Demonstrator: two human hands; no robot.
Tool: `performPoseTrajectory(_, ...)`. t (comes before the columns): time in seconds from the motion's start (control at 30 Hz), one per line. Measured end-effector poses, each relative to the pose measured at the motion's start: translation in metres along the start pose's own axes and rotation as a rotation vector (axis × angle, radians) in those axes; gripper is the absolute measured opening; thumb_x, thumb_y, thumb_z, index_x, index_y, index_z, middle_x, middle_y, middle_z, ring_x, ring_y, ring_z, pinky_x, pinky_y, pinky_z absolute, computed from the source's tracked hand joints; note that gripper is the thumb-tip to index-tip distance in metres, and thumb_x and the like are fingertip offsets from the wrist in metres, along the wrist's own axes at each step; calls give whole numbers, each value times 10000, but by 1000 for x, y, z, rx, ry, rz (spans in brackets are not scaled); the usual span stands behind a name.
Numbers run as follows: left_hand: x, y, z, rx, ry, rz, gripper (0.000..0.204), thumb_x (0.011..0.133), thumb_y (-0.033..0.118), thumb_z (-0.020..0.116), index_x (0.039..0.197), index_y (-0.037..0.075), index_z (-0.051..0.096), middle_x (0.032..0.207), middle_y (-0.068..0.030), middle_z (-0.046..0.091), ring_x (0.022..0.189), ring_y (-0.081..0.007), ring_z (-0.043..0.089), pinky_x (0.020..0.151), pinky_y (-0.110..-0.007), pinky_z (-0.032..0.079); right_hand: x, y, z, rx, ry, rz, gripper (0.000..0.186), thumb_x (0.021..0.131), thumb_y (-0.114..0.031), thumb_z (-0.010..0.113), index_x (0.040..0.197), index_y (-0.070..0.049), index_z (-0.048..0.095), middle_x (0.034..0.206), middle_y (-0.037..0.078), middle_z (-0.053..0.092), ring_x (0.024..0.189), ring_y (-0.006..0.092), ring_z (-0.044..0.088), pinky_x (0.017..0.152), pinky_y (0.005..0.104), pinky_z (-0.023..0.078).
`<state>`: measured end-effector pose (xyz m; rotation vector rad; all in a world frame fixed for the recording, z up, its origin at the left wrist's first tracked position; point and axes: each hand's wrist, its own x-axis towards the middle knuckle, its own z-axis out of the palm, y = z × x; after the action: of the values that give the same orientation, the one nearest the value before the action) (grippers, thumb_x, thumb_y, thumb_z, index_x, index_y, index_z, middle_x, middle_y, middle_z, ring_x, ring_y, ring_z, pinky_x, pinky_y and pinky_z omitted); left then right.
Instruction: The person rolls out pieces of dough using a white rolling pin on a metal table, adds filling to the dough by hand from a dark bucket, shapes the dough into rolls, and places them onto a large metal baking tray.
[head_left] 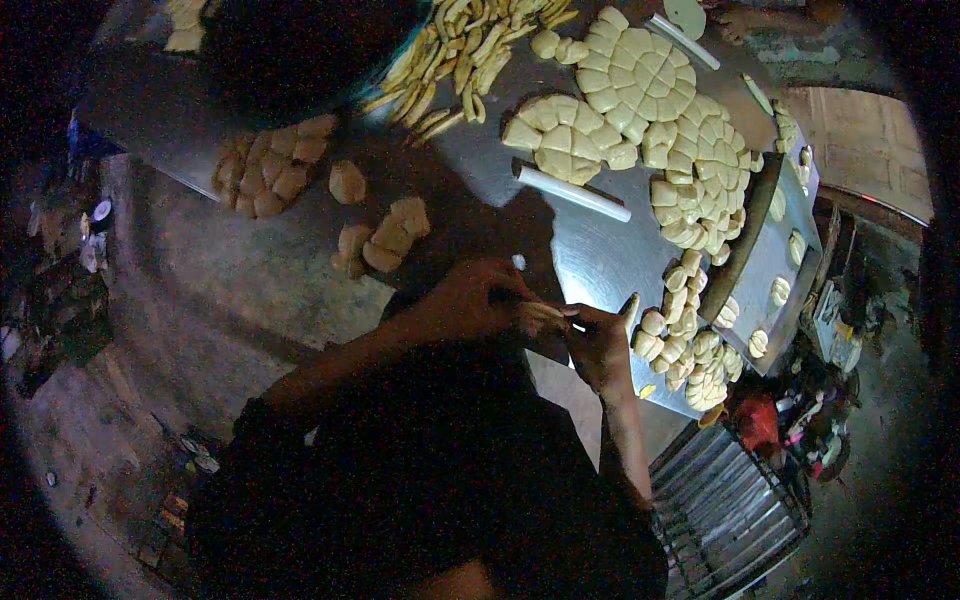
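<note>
Dim concrete floor (230, 260) spreads away on the left, while light pools on a shiny metal table (600, 255) ahead and to the right. Pale clumps of cut dough (637, 75) cover much of its far side, with a white rod (572, 191) lying nearer the person and a heap of yellowish strips (470, 60) at the far edge. Close in front of the dark-clad body, a short pale strip (541, 314) sits between the two hands, apart from the tabletop; its long axis runs across from left to right, dipping slightly rightward. Neither hand is clearly nearer, since each meets one end of it. Left hand (483, 294), deep in shade, looks narrowly closed on its end, though its separate fingers are hard to make out. Right hand (598, 347) pinches the other end, thumb and fingers close together; a small bright glint shows there, and I cannot tell what it is. Just beyond the right hand, small dough pieces (684, 310) line the table's near right part
</note>
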<state>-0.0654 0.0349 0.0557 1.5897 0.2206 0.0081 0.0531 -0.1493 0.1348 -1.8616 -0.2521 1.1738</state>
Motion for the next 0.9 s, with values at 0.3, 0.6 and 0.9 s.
performPoseTrajectory(0.3, 20, -66, 38, 521, 167, -246, 431, 816, 324, 798, 1200, 152, 706, 1097, -124, 648, 1119, -311, 579, 1016, -563, 392, 64, 85, 30, -522, 533, -31, 148, 834, -142, 768, 872, -17, 699, 816, 145, 706, 735, 251, 664, 668, 375, 514)
performPoseTrajectory(0.6, 47, -53, 35, 616, 500, -239, 900, 761, 631, 737, 1496, 198, 451, 1324, -174, 499, 1221, -401, 470, 1024, -570, 350, 87, 117, 7, -496, 606, -73, 480, 752, -299, 830, 1139, -128, 604, 1101, 162, 560, 1108, 395, 535, 924, 495, 432)
performPoseTrajectory(0.9, 48, -92, 52, 526, 713, 46, 932, 824, 410, 804, 1563, 141, 303, 1493, -222, 410, 1375, -489, 348, 1158, -632, 218, 99, 122, 3, -371, 655, -309, 752, 712, -471, 894, 1274, -139, 520, 1261, 226, 457, 1203, 436, 464, 940, 620, 387)
